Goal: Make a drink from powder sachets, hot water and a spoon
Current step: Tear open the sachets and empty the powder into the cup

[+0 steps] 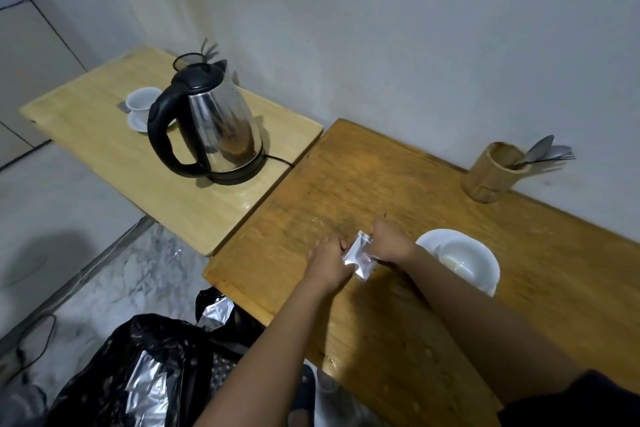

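Observation:
A small silver sachet (359, 256) is held above the darker wooden table (398, 184) between both hands. My left hand (329, 260) pinches its left edge and my right hand (389, 241) grips its upper right edge. Just right of my right hand stands a white cup (465, 258) on a white saucer (429, 239), with something pale at its bottom. A steel kettle (211, 128) with a black handle sits on its base on the lighter table (104, 139) to the left. Spoons (540, 152) stand in a bamboo holder (491, 172) by the wall.
A second white cup on a saucer (140, 107) stands behind the kettle. The kettle's cord (280, 159) runs toward the gap between the tables. A black plastic bag (138, 374) with several silver wrappers lies on the floor at lower left. A grey wall backs both tables.

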A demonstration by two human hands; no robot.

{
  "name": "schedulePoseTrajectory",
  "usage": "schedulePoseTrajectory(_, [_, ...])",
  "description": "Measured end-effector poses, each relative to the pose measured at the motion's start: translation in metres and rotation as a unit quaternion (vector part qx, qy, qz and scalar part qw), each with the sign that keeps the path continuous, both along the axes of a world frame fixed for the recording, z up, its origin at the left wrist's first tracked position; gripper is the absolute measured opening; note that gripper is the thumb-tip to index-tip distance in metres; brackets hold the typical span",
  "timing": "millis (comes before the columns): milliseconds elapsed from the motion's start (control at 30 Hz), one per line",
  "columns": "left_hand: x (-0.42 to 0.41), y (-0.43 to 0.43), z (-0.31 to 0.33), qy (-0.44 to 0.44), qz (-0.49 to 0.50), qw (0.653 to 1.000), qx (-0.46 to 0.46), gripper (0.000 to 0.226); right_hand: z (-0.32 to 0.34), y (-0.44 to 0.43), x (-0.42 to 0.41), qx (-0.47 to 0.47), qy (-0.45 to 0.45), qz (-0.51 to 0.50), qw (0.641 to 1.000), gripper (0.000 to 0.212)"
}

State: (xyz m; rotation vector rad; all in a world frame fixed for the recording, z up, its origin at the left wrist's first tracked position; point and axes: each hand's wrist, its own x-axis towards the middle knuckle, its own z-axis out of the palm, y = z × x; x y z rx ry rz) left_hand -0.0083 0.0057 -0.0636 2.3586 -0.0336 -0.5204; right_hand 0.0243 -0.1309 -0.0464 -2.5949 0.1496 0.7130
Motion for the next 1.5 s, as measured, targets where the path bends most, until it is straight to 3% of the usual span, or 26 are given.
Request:
schedulePoseTrajectory(267, [0.005, 0.007, -0.005, 0.006, -0.009, 0.997, -0.073, 0.037, 0.008, -0.002, 0.001, 0.037, -0.012, -0.004, 0.999, 0.032])
schedulePoseTrajectory(400, [0.011, 0.008, 0.011, 0.034, 0.022, 0.98, -0.195, 0.026, 0.036, -0.008, 0.001, 0.117, -0.018, -0.01, 0.993, 0.017])
schedulePoseTrajectory(533, [0.024, 0.012, 0.04, 0.02, 0.001, 0.963, -0.267, 0.029, 0.074, -0.013, 0.005, 0.126, -0.052, 0.029, 0.99, 0.013])
schedulePoseTrajectory(667, [0.043, 0.014, 0.075, 0.01, -0.057, 0.956, -0.287, 0.028, 0.12, -0.018, 0.013, 0.118, -0.114, 0.05, 0.985, 0.007])
schedulePoseTrajectory(767, [0.058, 0.011, 0.1, -0.013, -0.081, 0.953, -0.291, 0.026, 0.146, -0.02, 0.017, 0.108, -0.162, 0.038, 0.98, 0.015])
schedulePoseTrajectory(867, [0.066, 0.004, 0.117, -0.033, -0.081, 0.946, -0.313, 0.012, 0.163, -0.021, 0.017, 0.112, -0.201, 0.007, 0.973, 0.025])
schedulePoseTrajectory(933, [0.069, 0.0, 0.123, -0.057, -0.076, 0.942, -0.323, 0.006, 0.171, -0.022, 0.015, 0.121, -0.223, -0.009, 0.967, 0.021])
schedulePoseTrajectory(1100, [0.074, -0.012, 0.131, -0.105, -0.079, 0.935, -0.328, 0.01, 0.18, -0.025, 0.013, 0.132, -0.255, -0.036, 0.957, 0.012])
schedulePoseTrajectory(1333, [0.074, -0.023, 0.132, -0.08, -0.068, 0.937, -0.333, 0.012, 0.178, -0.028, 0.009, 0.117, -0.245, -0.045, 0.961, 0.016])
schedulePoseTrajectory(1500, [0.078, -0.019, 0.135, -0.083, -0.052, 0.939, -0.329, 0.026, 0.177, -0.027, 0.005, 0.146, -0.272, -0.018, 0.951, 0.01])
